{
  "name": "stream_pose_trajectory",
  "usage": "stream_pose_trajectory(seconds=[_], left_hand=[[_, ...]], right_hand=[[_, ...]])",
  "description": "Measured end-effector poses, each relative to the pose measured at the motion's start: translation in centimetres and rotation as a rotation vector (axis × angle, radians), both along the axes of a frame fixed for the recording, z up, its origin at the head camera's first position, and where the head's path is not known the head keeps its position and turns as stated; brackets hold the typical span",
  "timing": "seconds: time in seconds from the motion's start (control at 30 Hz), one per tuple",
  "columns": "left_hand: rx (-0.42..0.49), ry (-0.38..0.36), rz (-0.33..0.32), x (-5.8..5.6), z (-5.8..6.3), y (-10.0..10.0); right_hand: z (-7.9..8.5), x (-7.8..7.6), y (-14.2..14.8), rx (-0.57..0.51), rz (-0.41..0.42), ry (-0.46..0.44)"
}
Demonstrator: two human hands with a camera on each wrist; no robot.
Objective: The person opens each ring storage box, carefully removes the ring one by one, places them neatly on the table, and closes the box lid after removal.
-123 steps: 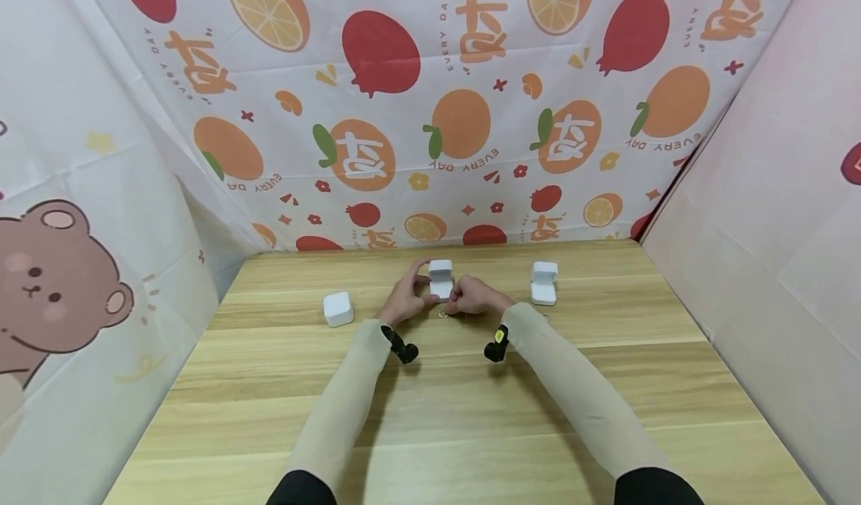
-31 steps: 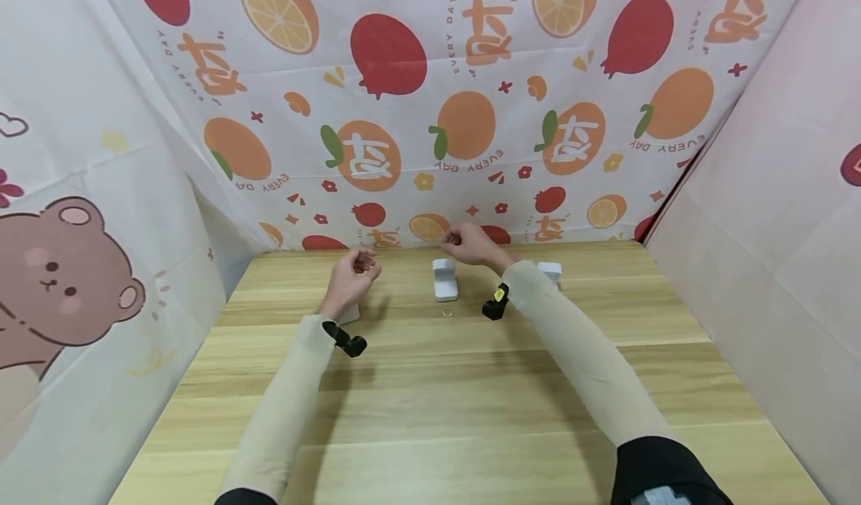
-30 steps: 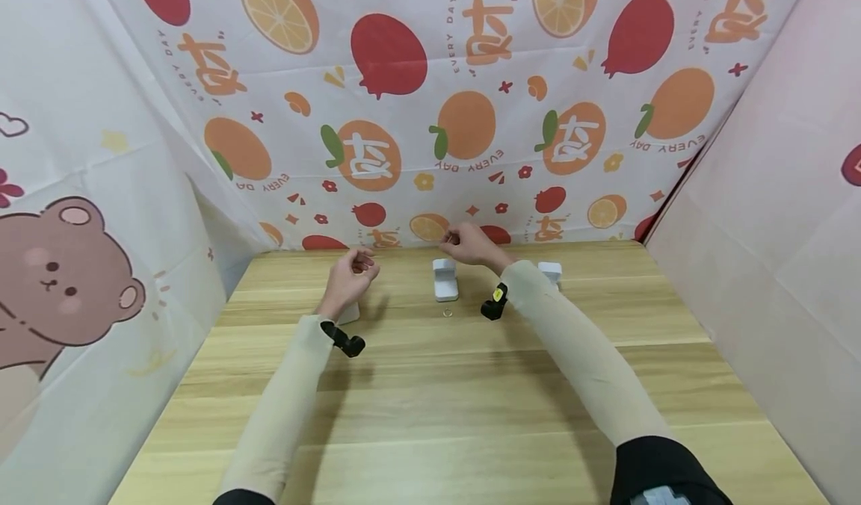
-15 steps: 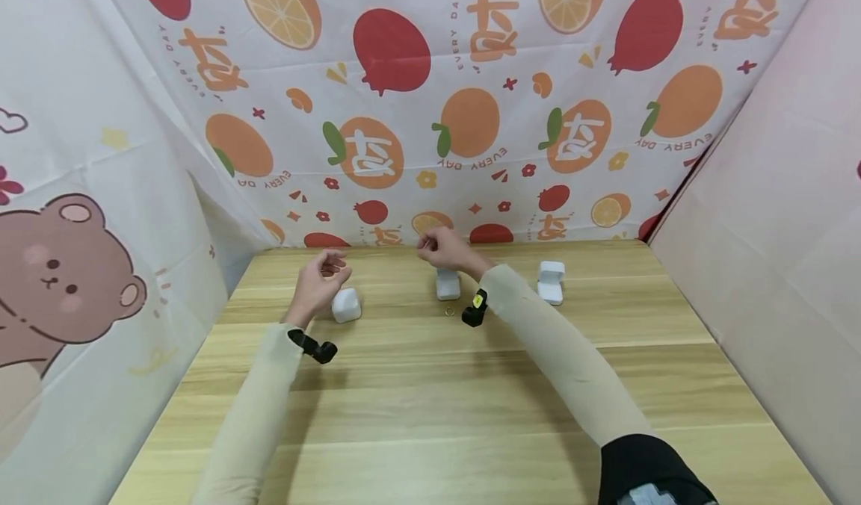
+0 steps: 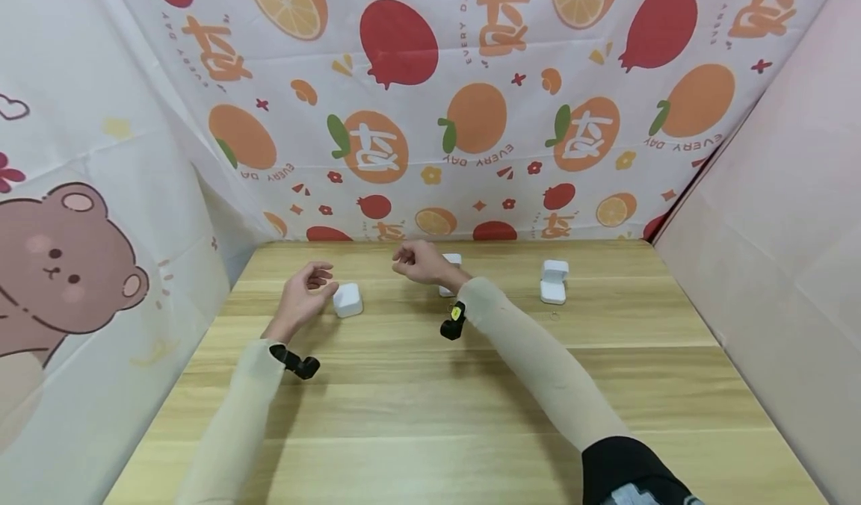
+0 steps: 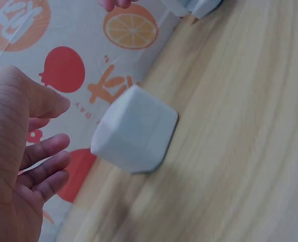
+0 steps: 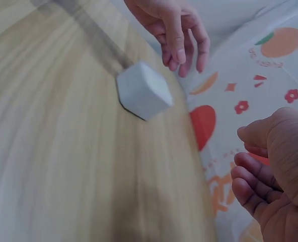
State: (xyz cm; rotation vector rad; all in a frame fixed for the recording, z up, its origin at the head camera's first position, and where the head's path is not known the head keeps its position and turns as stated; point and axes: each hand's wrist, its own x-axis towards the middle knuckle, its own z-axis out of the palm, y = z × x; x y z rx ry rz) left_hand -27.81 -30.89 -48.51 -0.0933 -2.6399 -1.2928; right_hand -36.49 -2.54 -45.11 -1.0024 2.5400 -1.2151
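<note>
A closed white ring box (image 5: 347, 300) sits on the table at the left, and both wrist views show it too, as a rounded cube (image 6: 136, 131). Just left of it hovers my left hand (image 5: 300, 301), fingers loosely bent and holding nothing. My right hand (image 5: 425, 263) is in the air between this box and the middle one, its fingers loosely curled with nothing between them in the right wrist view. Behind the right wrist, an open white ring box (image 5: 451, 259) is partly hidden. The right wrist covers the spot in front of it.
Farther right stands another open white ring box (image 5: 554, 284), with a small ring (image 5: 554, 315) on the wooden table (image 5: 417, 415) before it. A fruit-printed cloth (image 5: 403, 146) hangs along the table's back edge, and pale cloth walls flank both sides.
Both hands have come away from the middle box. My left hand has moved left past the closed box, and my right hand has swung left, uncovering the right box and its ring.
</note>
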Motion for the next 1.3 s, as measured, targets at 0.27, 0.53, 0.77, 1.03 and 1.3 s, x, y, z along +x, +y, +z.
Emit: stream_pose_trajectory(seconds=[0.27, 0.53, 0.77, 1.03, 1.3], left_hand=[[-0.014, -0.096, -0.035, 1.1, -0.1, -0.5], [-0.014, -0.117, -0.068, 1.7, -1.0, -0.6], [-0.025, -0.159, -0.075, 2.0, -1.4, -0.5], [-0.037, -0.134, -0.125, 2.0, -1.7, -0.4], [-0.030, -0.129, -0.135, 2.3, -2.2, -0.2]], right_hand=[[-1.5, 1.2, -2.2, 0.004, 0.055, 0.033], [-3.5, 1.4, -4.0, 0.027, 0.077, 0.050], [-3.8, 2.0, -4.9, 0.053, 0.080, 0.033], [-3.4, 2.9, -5.6, 0.075, 0.063, 0.025], [-3.7, 3.6, -6.3, 0.125, 0.075, 0.048]])
